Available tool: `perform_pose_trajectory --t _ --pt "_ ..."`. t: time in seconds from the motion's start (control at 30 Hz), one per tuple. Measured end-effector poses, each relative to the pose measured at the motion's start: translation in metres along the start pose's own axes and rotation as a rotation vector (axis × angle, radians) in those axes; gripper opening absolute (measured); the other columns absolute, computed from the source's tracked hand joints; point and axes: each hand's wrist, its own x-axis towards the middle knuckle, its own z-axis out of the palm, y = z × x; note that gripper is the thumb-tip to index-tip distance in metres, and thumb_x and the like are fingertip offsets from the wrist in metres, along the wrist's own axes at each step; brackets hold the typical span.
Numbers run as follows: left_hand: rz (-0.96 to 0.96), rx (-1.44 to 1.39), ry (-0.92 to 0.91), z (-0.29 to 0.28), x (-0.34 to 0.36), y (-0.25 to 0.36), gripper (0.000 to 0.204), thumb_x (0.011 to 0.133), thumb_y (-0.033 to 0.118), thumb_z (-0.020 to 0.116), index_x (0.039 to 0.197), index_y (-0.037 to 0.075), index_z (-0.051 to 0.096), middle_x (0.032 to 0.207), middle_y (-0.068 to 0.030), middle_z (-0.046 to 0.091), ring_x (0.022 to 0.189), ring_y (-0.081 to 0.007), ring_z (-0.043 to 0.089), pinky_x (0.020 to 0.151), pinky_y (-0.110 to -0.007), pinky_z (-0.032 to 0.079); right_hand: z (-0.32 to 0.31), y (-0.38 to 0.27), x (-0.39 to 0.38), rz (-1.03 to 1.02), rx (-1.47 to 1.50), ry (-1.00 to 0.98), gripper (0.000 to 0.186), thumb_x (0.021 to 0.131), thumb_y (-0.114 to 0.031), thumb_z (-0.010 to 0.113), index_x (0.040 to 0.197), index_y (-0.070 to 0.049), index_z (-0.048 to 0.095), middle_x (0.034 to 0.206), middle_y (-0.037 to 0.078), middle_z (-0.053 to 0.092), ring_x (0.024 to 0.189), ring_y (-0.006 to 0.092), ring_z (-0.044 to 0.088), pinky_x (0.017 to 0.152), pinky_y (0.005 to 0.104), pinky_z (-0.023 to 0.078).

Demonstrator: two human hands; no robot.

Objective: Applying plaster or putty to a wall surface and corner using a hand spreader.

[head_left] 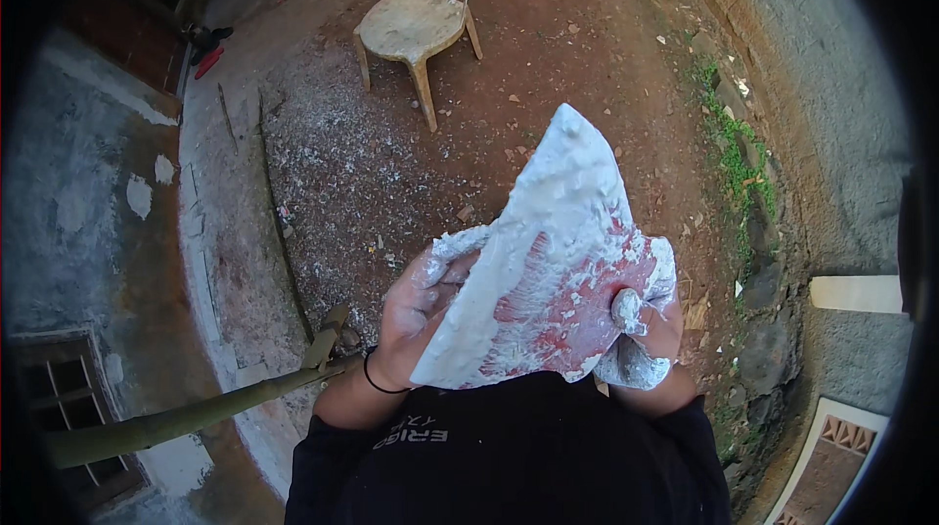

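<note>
A roughly triangular piece (533, 280), smeared with thick, lumpy white paste over a red surface, is held up in front of my chest. Its tip points away from me, and red shows through toward the lower right. My right hand (657, 315) grips the right edge, with the thumb pressed on the face. White paste cakes these fingers. On the left edge, my left hand (419, 302) is closed against the piece. Its fingers are also coated white and partly hidden behind it. What the piece itself is made for I cannot tell.
A stained plastic chair (416, 26) stands ahead on reddish dirt ground (528, 65). White flecks (337, 163) litter the ground to the left. A green pole (196, 417) reaches in at lower left. Walls flank both sides, with weeds (734, 143) along the right.
</note>
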Motion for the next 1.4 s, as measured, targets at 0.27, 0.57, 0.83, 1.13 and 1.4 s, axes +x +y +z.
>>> perform_pose_trajectory --t 0.27,0.57,0.83,1.13,1.4 --pt "0.005 0.094 0.021 -0.012 0.173 0.016 0.043 0.085 0.01 0.044 0.123 -0.005 0.033 0.109 -0.0164 0.051 0.093 -0.0187 0.051 0.079 -0.031 0.041 -0.026 -0.089 0.186 0.04 0.02 -0.045 0.053 0.069 -0.004 0.052 0.117 0.008 0.033 0.112 0.023 0.048 0.103 0.0326 0.05 0.089 0.0457 0.041" --pt "-0.104 0.206 -0.071 -0.051 0.319 0.009 0.043 0.087 0.011 0.046 0.125 -0.002 0.032 0.109 -0.0116 0.052 0.099 -0.0157 0.05 0.081 -0.027 0.039 -0.045 -0.104 0.321 -0.053 -0.027 -0.037 0.06 0.077 -0.017 0.053 0.128 0.001 0.027 0.124 0.019 0.04 0.111 0.0317 0.044 0.091 0.046 0.039" --pt "-0.157 0.131 -0.163 -0.104 0.47 0.066 0.042 0.086 0.005 0.046 0.125 -0.002 0.032 0.107 -0.0109 0.052 0.101 -0.0161 0.049 0.088 -0.029 0.037 -0.009 -0.112 0.451 -0.128 -0.07 0.175 0.054 0.08 -0.018 0.05 0.126 0.002 0.029 0.12 0.02 0.044 0.105 0.0328 0.049 0.088 0.0479 0.041" --pt "0.095 0.146 0.085 -0.102 0.484 0.104 0.043 0.084 0.007 0.047 0.123 -0.004 0.034 0.112 -0.0163 0.049 0.1 -0.0206 0.049 0.08 -0.03 0.038 0.028 -0.118 0.556 0.306 -0.121 0.048 0.067 0.068 -0.02 0.065 0.122 0.004 0.033 0.115 0.021 0.047 0.103 0.0317 0.051 0.088 0.0452 0.042" --pt "0.538 0.117 0.515 -0.047 0.401 0.071 0.051 0.08 0.012 0.056 0.122 -0.008 0.033 0.115 -0.0206 0.046 0.102 -0.0243 0.047 0.089 -0.037 0.035 0.029 -0.1 0.56 0.626 -0.139 -0.302 0.055 0.068 -0.004 0.053 0.119 0.003 0.036 0.116 0.02 0.047 0.105 0.0315 0.05 0.089 0.0457 0.041"
